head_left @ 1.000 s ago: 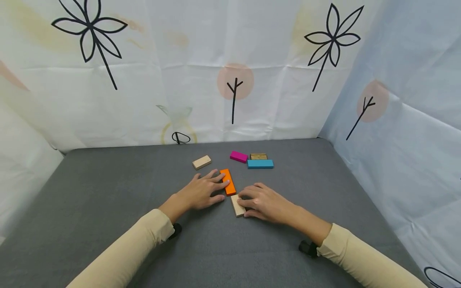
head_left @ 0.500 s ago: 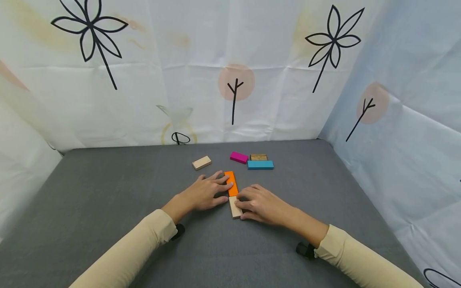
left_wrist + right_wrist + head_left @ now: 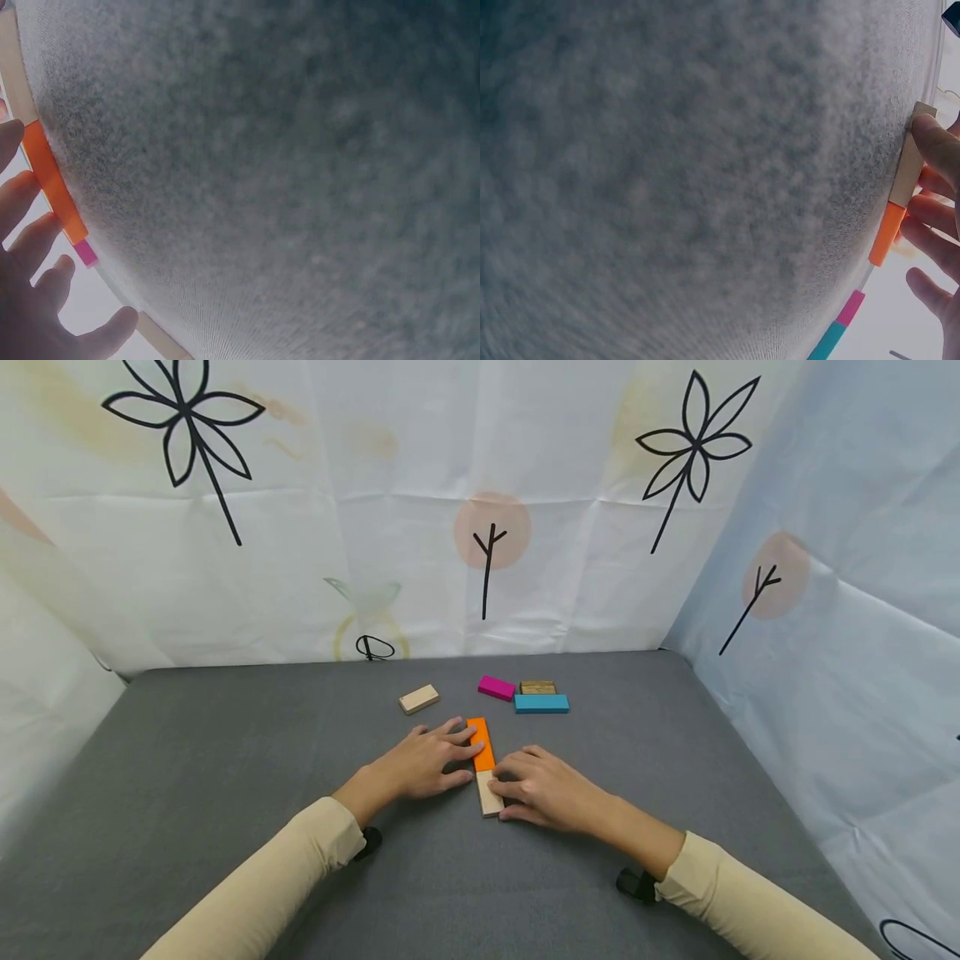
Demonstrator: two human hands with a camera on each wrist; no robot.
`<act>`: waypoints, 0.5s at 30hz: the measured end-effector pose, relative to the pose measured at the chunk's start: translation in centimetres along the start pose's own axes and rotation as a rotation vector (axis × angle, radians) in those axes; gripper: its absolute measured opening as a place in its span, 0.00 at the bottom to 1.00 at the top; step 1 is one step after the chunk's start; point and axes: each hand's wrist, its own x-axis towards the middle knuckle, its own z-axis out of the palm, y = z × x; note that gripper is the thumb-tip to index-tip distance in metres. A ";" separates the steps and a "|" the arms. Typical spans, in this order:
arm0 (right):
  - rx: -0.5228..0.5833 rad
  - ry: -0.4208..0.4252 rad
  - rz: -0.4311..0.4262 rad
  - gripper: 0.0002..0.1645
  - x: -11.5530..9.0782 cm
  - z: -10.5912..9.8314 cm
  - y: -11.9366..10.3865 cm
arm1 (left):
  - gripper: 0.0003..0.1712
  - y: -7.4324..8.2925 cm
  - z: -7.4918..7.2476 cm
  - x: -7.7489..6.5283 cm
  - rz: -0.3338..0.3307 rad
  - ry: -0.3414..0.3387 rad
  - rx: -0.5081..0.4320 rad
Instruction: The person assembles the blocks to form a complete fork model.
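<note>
An orange wooden block [image 3: 482, 746] and a plain wooden block [image 3: 490, 795] lie end to end on the grey table, forming one slightly slanted line. From the left, my left hand [image 3: 422, 763] reaches in with fingers spread; its fingertips rest on the orange block, while the thumb lies close to the joint. My right hand [image 3: 546, 787] holds the plain block from the right, fingers bent over its top and thumb at the near corner. In the right wrist view that thumb [image 3: 935, 146] sits against the plain block's side [image 3: 907, 169].
Behind the hands lie a magenta block [image 3: 497, 687], a blue block [image 3: 542, 703] and a brown wood-grain block [image 3: 537, 687], grouped together. Another plain wooden block [image 3: 419, 698] lies to the left of these. A printed white cloth [image 3: 420, 527] stands along the table's back edge.
The plain block has shifted left and straightened against the orange block's end. The orange block has moved slightly right and nearer. Over the last half second both hands stay nearly still.
</note>
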 end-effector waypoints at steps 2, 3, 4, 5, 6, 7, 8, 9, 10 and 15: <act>0.005 0.011 -0.008 0.23 0.0 0.0 -0.1 | 0.30 0.1 -0.1 -0.1 0.007 0.001 -0.013; 0.008 0.014 -0.012 0.23 0.0 0.0 -0.1 | 0.29 0.2 -0.1 -0.1 0.011 0.002 -0.019; 0.013 0.019 -0.017 0.23 0.0 0.0 -0.1 | 0.29 0.2 -0.1 -0.2 0.013 0.002 -0.023; 0.019 0.023 -0.020 0.23 0.0 0.0 -0.1 | 0.29 0.3 -0.1 -0.2 0.015 0.002 -0.024; 0.026 0.027 -0.022 0.23 0.0 0.0 -0.2 | 0.29 0.3 -0.1 -0.3 0.016 0.002 -0.024; 0.031 0.031 -0.024 0.23 0.0 0.0 -0.2 | 0.29 0.3 -0.1 -0.3 0.018 0.002 -0.023; 0.036 0.033 -0.024 0.23 0.0 0.1 -0.2 | 0.29 0.4 0.0 -0.4 0.019 0.002 -0.021; 0.038 0.035 -0.027 0.23 0.0 0.1 -0.3 | 0.29 0.4 0.0 -0.4 0.020 0.001 -0.020; 0.040 0.038 -0.028 0.22 0.0 0.1 -0.3 | 0.29 0.4 0.0 -0.4 0.022 0.000 -0.018; 0.033 0.048 -0.040 0.22 0.0 0.2 -0.6 | 0.29 0.6 0.0 -0.6 0.036 -0.002 -0.013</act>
